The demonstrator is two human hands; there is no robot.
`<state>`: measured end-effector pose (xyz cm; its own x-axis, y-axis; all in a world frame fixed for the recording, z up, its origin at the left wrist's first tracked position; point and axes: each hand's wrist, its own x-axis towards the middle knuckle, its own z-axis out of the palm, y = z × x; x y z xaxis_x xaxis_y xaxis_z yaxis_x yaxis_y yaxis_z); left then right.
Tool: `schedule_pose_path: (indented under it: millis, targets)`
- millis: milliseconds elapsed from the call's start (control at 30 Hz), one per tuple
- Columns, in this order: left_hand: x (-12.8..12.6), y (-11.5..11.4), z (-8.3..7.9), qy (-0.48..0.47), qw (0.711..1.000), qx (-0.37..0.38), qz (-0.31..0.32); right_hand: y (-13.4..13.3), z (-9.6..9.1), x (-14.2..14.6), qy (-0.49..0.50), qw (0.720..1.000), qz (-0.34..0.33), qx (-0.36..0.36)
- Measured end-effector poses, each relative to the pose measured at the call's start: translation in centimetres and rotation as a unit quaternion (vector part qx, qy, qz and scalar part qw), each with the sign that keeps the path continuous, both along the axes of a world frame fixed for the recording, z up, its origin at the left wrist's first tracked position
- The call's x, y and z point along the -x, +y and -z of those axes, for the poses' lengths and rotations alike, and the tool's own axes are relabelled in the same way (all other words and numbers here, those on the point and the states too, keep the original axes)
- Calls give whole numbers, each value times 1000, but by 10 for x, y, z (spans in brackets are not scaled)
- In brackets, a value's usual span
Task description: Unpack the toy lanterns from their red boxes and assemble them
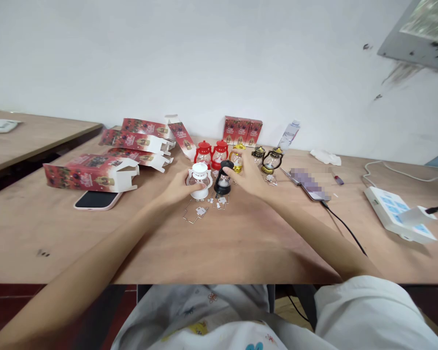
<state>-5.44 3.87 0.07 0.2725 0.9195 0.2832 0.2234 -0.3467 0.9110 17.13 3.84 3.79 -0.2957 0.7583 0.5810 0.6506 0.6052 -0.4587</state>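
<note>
A small white toy lantern (200, 171) stands upright on the table, and my left hand (178, 188) is closed around its left side with the thumb across the front. Just to its right is a small black lantern (224, 183). My right hand (248, 176) grips it from the right, thumb against its upper part, other fingers mostly hidden. Behind that hand a gold lantern (237, 160) is partly covered. Two red lanterns (203, 154) stand behind the white one. Two bronze-coloured lanterns (272, 160) are to the right. Wire handles (193, 219) with white tags lie in front.
Opened red boxes (83, 174) lie at left, one above a phone (97, 200). Upright red boxes (242, 130) and a plastic bottle (290, 134) stand by the wall. A blurred-out phone (310, 184) with a cable, a tissue (325, 157) and a power strip (387, 209) are at right.
</note>
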Motion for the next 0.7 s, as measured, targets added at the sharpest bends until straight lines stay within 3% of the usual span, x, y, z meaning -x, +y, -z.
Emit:
schedule_pose_path:
  millis: [67, 200, 400, 533, 700]
  targets:
    - [0, 0, 0, 2, 1000, 6, -6, -18, 7, 6, -20, 996, 31, -84]
    - [1, 0, 0, 5, 1000, 13, -12, -50, 31, 24, -191, 971, -57, -129]
    - [2, 2, 2, 7, 1000, 7, -27, -61, 53, 47, -277, 956, -43, -83]
    - [1, 1, 1, 11, 999, 12, -29, -58, 57, 49, -269, 961, -32, -61]
    - [1, 0, 0, 5, 1000, 11, -9, -57, 61, 48, -237, 968, -69, -52]
